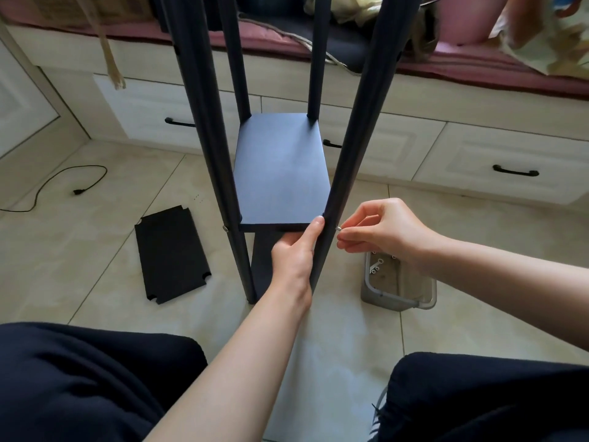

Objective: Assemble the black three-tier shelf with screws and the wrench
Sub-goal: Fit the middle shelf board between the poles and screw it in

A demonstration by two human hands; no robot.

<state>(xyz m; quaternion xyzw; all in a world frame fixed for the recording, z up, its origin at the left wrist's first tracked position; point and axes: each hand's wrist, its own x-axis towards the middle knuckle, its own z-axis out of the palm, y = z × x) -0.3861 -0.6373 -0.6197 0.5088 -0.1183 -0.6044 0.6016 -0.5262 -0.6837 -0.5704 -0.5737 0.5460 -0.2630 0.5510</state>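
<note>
Two hands — right grip (382,231) pinches screw (338,229), apparently touching post (331,218).

The shelf board (280,173) and its four posts (204,122) are matte black, as is the loose panel (172,255) lying at eight o'clock on the pale beige tiled floor (95,282). At four o'clock a grey tray (398,291) holds silver screws (376,266), and a black cable (57,183) curls at ten o'clock. Cream drawers (497,161) with black handles sit under a dusty-pink cushion (478,65) at twelve o'clock.
</note>
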